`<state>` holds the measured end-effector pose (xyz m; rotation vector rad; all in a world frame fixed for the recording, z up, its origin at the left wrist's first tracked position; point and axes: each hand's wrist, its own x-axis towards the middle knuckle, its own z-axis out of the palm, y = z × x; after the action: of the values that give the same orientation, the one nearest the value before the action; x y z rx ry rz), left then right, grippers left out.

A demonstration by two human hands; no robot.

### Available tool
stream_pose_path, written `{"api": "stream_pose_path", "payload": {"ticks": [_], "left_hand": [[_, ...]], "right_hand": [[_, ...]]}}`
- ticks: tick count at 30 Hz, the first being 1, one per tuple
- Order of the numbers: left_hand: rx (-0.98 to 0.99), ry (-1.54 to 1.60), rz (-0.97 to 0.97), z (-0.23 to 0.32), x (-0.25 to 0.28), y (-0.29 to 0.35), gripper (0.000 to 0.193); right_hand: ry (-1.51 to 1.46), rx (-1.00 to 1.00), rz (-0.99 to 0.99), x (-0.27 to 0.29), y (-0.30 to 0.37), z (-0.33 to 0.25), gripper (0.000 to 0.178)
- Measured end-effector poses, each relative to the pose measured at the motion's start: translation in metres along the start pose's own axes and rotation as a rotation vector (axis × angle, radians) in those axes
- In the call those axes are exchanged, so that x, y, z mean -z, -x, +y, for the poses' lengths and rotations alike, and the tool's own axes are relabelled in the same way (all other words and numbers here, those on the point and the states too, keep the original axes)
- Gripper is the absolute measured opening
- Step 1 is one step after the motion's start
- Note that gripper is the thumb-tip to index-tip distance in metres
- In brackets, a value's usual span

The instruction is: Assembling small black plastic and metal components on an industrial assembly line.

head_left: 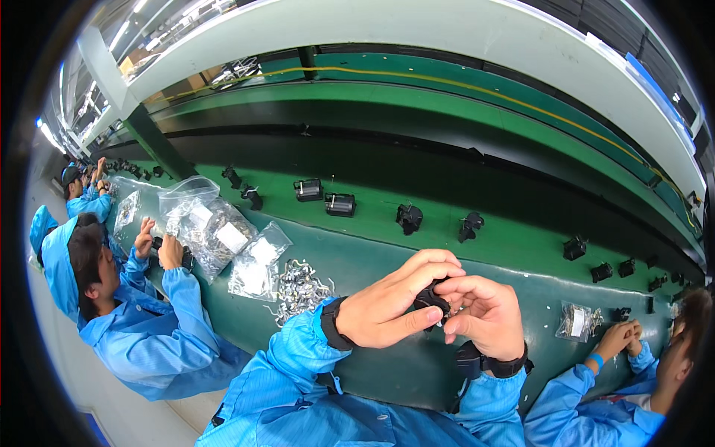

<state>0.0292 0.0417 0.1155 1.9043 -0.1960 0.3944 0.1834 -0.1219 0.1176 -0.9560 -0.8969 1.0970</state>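
Note:
Both my hands meet above the green worktable point(372, 276). My left hand point(387, 304) is closed round a small black plastic part point(430, 298), thumb along its near side. On the other side, the bent fingers and thumb of my right hand point(488, 313) close on the same part. Most of the part is hidden by my fingers, so its full shape does not show. Left of my left wrist lies a loose heap of small shiny metal pieces point(302, 289). Each wrist wears a black band.
Clear plastic bags point(212, 231) of small metal pieces lie to the left. Black part assemblies point(339, 204) stand along the green strip ahead. One co-worker point(134, 313) sits at left, another point(633, 372) at right. A small bag point(575, 322) lies near the right one. A white beam point(417, 26) crosses overhead.

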Motion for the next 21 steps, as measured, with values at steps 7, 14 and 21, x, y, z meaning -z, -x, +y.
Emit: {"api": "stream_pose_path", "payload": {"ticks": [7,14,21], "left_hand": [[-0.011,0.012,0.007,0.005,0.001,-0.001,0.054],[-0.016,-0.029,0.109,0.007,-0.003,-0.001,0.052],[-0.004,-0.084,0.131,0.007,-0.001,-0.002,0.05]], "right_hand": [[-0.048,-0.072,-0.032,0.003,0.006,-0.001,0.026],[0.038,-0.011,0.08,-0.008,0.007,-0.003,0.015],[-0.044,0.011,0.11,-0.01,0.007,-0.001,0.014]]}}
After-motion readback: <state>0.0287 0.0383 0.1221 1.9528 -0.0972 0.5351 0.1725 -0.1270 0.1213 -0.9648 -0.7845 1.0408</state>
